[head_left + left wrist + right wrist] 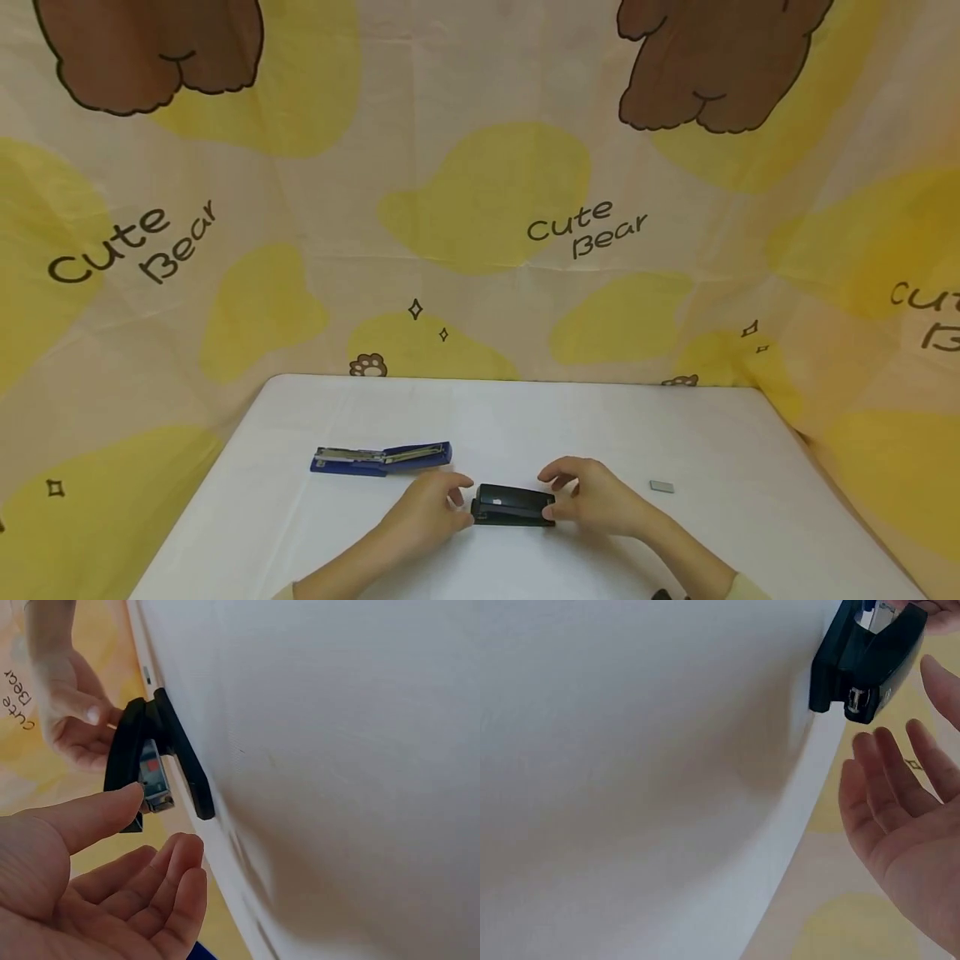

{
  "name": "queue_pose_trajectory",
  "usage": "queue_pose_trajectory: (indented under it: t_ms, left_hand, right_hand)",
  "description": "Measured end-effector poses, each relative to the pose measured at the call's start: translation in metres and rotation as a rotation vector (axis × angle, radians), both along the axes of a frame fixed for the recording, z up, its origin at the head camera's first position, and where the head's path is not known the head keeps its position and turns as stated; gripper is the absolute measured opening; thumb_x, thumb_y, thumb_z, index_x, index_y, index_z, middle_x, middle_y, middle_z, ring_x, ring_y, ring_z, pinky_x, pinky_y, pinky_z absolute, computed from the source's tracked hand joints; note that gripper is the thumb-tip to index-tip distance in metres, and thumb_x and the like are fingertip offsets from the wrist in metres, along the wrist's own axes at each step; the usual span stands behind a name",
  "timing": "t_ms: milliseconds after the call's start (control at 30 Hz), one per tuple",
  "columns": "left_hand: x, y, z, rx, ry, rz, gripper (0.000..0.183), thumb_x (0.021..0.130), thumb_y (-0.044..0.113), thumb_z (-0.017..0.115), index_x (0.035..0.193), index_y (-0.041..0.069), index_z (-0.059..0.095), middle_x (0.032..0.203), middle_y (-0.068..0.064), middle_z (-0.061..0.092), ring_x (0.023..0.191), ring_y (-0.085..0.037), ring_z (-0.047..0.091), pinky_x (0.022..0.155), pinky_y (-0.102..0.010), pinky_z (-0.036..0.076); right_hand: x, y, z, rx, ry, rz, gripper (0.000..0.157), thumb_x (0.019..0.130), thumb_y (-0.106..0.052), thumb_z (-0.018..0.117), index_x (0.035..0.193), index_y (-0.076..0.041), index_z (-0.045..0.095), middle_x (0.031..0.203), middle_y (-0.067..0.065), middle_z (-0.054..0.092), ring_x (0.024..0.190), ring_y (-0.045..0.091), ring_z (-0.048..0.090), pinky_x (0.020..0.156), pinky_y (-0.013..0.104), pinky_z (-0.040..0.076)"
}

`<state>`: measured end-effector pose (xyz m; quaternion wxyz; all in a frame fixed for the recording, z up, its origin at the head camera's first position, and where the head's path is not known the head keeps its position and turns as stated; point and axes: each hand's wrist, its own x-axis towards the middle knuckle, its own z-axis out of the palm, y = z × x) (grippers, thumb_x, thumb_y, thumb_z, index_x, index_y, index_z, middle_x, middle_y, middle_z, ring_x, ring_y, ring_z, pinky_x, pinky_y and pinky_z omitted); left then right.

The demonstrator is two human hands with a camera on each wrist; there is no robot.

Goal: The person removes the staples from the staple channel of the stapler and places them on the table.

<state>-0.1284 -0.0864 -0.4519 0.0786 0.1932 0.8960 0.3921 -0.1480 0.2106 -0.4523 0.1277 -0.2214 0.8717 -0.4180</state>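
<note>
A black stapler (513,502) lies on the white table between two hands. Its top arm is partly raised, and the metal staple magazine (156,776) shows beneath it in the left wrist view. My left hand (431,508) is at the stapler's left end, thumb and fingers spread apart and loosely bent. At the other end is my right hand (600,504), fingertips close by the hinge end. In the right wrist view the fingers of that right hand (907,802) are relaxed, with a gap to the stapler (881,671).
A blue stapler (352,468), unfolded with its metal insides showing, lies behind my left hand. A small grey strip, like staples (662,486), sits to the right. Behind the white table (525,417) hangs a bear-print cloth (480,200).
</note>
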Motion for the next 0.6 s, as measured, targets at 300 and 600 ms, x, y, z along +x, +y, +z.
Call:
queue_pose_trajectory:
  t_ms: [300, 600]
  left_hand:
    - [-0.007, -0.003, -0.013, 0.079, -0.049, -0.041, 0.038, 0.077, 0.002, 0.085, 0.112, -0.007, 0.074, 0.070, 0.005, 0.058, 0.064, -0.009, 0.051, 0.056, -0.026, 0.041]
    - [-0.013, -0.001, -0.023, 0.102, -0.079, -0.047, 0.032, 0.078, -0.002, 0.079, 0.109, -0.007, 0.074, 0.066, 0.004, 0.055, 0.057, -0.008, 0.048, 0.052, -0.023, 0.037]
  right_hand:
    - [0.000, -0.019, -0.002, -0.025, 0.048, 0.010, 0.043, 0.085, -0.022, 0.088, 0.122, -0.008, 0.071, 0.119, 0.003, 0.071, 0.108, 0.025, 0.064, 0.088, 0.036, 0.052]
    - [0.000, -0.038, -0.005, -0.051, 0.063, 0.050, 0.043, 0.086, -0.019, 0.088, 0.124, -0.007, 0.071, 0.120, 0.003, 0.071, 0.103, 0.023, 0.065, 0.085, 0.032, 0.052]
